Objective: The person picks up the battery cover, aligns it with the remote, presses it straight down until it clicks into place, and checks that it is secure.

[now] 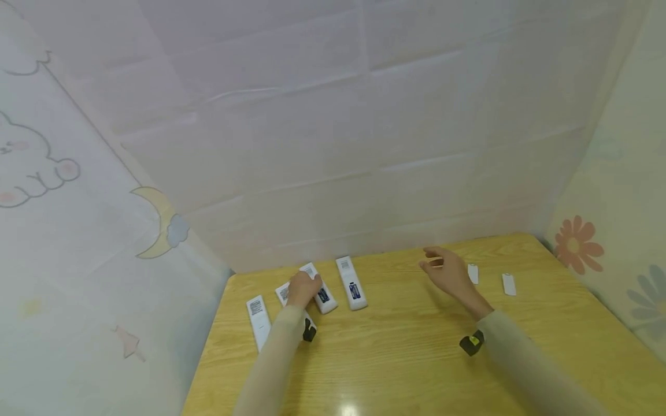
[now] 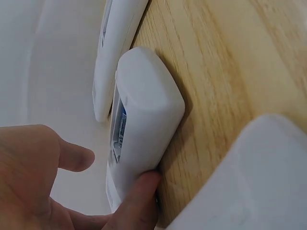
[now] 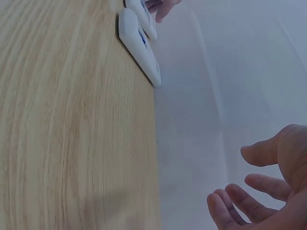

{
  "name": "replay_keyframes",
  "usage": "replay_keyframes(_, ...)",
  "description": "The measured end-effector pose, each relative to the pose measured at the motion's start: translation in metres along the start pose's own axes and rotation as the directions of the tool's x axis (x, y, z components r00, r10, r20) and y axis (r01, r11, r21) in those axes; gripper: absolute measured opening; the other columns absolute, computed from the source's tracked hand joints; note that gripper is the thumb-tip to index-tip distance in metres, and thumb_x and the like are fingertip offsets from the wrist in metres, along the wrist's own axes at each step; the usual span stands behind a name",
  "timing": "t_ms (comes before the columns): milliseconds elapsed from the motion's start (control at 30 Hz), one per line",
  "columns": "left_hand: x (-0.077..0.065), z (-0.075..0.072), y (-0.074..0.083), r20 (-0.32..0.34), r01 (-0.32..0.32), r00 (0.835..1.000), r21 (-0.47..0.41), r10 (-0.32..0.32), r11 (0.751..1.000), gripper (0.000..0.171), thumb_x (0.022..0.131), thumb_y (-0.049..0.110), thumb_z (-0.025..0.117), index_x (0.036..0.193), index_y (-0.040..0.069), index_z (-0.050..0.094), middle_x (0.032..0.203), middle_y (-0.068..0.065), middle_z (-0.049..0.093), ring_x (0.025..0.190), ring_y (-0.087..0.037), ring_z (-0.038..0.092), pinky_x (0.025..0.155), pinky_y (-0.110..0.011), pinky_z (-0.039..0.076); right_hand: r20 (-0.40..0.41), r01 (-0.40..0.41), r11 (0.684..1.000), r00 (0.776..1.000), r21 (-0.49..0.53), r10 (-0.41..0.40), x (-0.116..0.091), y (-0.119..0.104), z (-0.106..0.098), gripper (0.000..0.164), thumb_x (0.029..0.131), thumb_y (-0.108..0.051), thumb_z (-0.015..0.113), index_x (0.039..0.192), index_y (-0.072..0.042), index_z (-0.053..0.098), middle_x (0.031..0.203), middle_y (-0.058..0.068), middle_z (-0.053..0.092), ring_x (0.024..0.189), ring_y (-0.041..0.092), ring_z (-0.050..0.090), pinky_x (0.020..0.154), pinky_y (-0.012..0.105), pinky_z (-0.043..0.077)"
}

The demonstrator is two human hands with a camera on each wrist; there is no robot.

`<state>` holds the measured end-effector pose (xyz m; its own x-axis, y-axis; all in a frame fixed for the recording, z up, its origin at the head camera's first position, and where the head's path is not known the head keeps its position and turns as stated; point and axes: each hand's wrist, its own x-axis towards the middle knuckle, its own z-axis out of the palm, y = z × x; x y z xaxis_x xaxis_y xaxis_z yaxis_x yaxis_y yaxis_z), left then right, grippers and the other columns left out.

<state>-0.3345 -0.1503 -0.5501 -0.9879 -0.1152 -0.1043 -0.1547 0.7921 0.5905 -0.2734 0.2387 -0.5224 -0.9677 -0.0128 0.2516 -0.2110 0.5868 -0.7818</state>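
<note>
My left hand [image 1: 303, 289] is over a white remote control [image 1: 326, 301] that lies face down with its battery compartment uncovered. In the left wrist view, a fingertip [image 2: 146, 184] touches the side of this remote, while the thumb [image 2: 79, 158] stands apart from it. Dark blue batteries [image 2: 122, 129] show inside the compartment. Just to the right lies another remote with an uncovered compartment [image 1: 352, 284]. My right hand [image 1: 448, 273] hovers above the table's back part, fingers loosely bent and holding nothing. Near it lie two small white battery covers, one close beside the hand [image 1: 473, 274].
The wooden table [image 1: 395, 346] ends at a pale cloth wall [image 1: 312, 150] behind. A remote [image 1: 258, 318] lies at the far left. Another remote [image 1: 282, 293] is partly hidden beneath my left hand and forearm. The second cover [image 1: 509, 284] lies farther right.
</note>
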Motion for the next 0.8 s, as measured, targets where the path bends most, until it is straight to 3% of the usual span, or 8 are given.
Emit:
replay_keyframes(167, 0.001, 0.002, 0.006, -0.017, 0.0, 1.0, 0.041, 0.001, 0.999, 0.04, 0.108, 0.029, 0.056, 0.088, -0.003, 0.07, 0.084, -0.017, 0.071, 0.075, -0.029, 0.064, 0.07, -0.046, 0.06, 0.015, -0.033, 0.999, 0.999, -0.01, 0.033, 0.004, 0.004, -0.008, 0.05, 0.105, -0.02, 0.069, 0.148, 0.003, 0.057, 0.139, 0.031, 0.063, 0.115, 0.047, 0.069, 0.083, 0.05, 0.066)
replay_keyframes(300, 0.002, 0.003, 0.007, -0.04, 0.014, 0.999, 0.068, -0.011, 0.998, 0.038, 0.108, 0.028, 0.056, 0.093, -0.004, 0.072, 0.087, -0.016, 0.073, 0.08, -0.031, 0.069, 0.078, -0.051, 0.063, 0.011, -0.029, 0.999, 1.0, -0.031, 0.029, 0.009, 0.009, -0.014, 0.05, 0.106, -0.02, 0.069, 0.148, 0.003, 0.057, 0.139, 0.032, 0.063, 0.114, 0.047, 0.069, 0.08, 0.049, 0.067)
replay_keyframes(600, 0.008, 0.007, 0.003, -0.038, 0.015, 0.999, 0.074, -0.012, 0.997, 0.038, 0.106, 0.027, 0.061, 0.075, 0.004, 0.066, 0.077, -0.012, 0.068, 0.07, -0.027, 0.064, 0.07, -0.047, 0.061, 0.008, -0.035, 0.996, 0.999, -0.082, 0.035, 0.021, 0.021, -0.032, 0.051, 0.107, -0.021, 0.066, 0.15, 0.004, 0.054, 0.142, 0.035, 0.06, 0.116, 0.05, 0.068, 0.084, 0.054, 0.066)
replay_keyframes(800, 0.009, 0.007, 0.002, -0.033, 0.017, 0.999, 0.052, -0.016, 0.999, 0.038, 0.105, 0.028, 0.063, 0.079, 0.002, 0.067, 0.086, -0.015, 0.068, 0.076, -0.028, 0.064, 0.074, -0.049, 0.061, 0.009, -0.07, 0.992, 0.997, -0.108, 0.072, 0.022, 0.028, -0.045, 0.054, 0.108, -0.025, 0.064, 0.151, 0.004, 0.052, 0.144, 0.035, 0.059, 0.119, 0.051, 0.066, 0.085, 0.055, 0.065)
